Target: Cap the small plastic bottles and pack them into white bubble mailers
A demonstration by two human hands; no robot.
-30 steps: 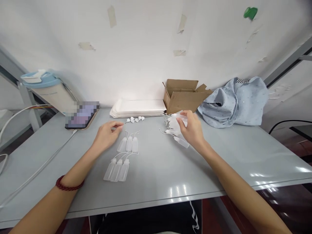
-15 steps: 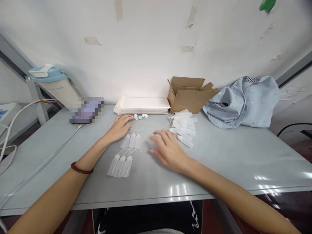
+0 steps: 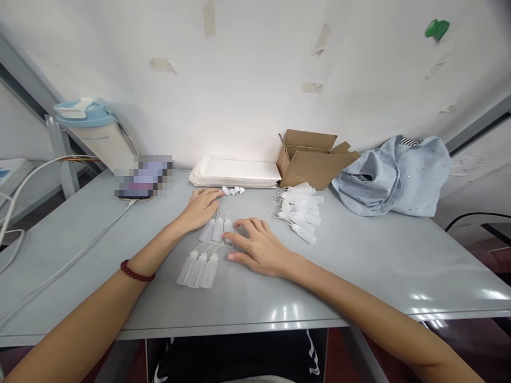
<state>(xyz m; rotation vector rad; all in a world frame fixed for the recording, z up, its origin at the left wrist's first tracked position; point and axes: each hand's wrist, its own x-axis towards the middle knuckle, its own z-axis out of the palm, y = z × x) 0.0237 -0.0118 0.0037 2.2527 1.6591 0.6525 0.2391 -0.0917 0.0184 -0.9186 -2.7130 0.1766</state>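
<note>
My left hand [image 3: 202,207] lies with fingers stretched out, its fingertips at a short row of small white caps [image 3: 233,190]. Just below it are three translucent plastic bottles [image 3: 217,230] with thin white tubes or cords at their necks. My right hand [image 3: 261,247] is open, fingers spread, its fingertips reaching the rightmost bottle of that row; whether they touch it I cannot tell. Nearer to me, another three such bottles [image 3: 195,271] lie side by side. A loose pile of similar bottles [image 3: 301,205] lies beyond my right hand.
A stack of white sheets or envelopes [image 3: 239,173] rests against the wall beside an open cardboard box [image 3: 319,165]. At right sits a light blue cloth bag or hat [image 3: 415,178]. At left are a phone [image 3: 146,178] on a cable and a blue-lidded tumbler [image 3: 98,141].
My right hand has moved left, from beside the pile towards the upper row of bottles. My left hand stays by the caps. The camera view has shifted slightly.
</note>
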